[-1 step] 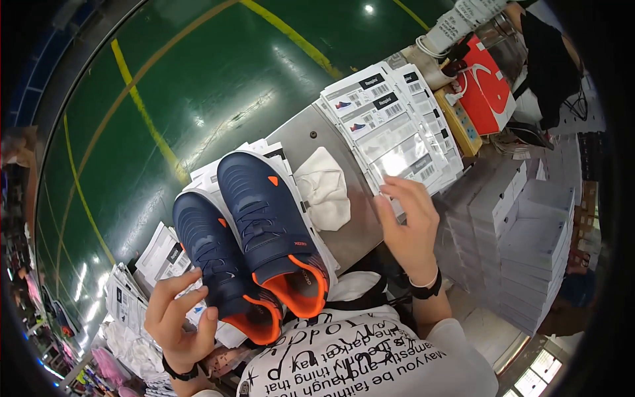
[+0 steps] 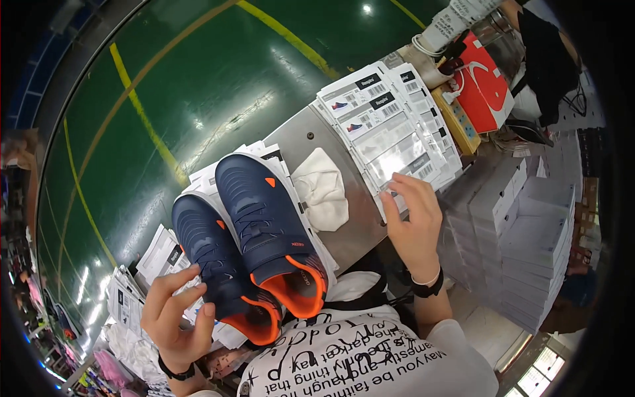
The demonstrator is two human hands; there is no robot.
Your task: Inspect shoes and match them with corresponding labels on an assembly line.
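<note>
A pair of navy sports shoes with orange heel linings lies side by side on a metal table (image 2: 311, 135), toes pointing away. My left hand (image 2: 177, 319) rests with curled fingers against the outer side of the left shoe (image 2: 208, 248), near its heel. The right shoe (image 2: 264, 221) lies untouched beside it. My right hand (image 2: 415, 225) reaches over the table's right edge, its spread fingertips on the near end of a fanned stack of white label sheets (image 2: 390, 122). Between the shoes and the sheets lies a crumpled white paper wad (image 2: 323, 188).
Stacks of pale shoe boxes (image 2: 529, 231) stand to the right. A red shoe box (image 2: 486, 89) sits at the far right of the table. More printed sheets (image 2: 162, 255) lie under and left of the shoes. A green floor (image 2: 218, 73) with yellow lines lies beyond.
</note>
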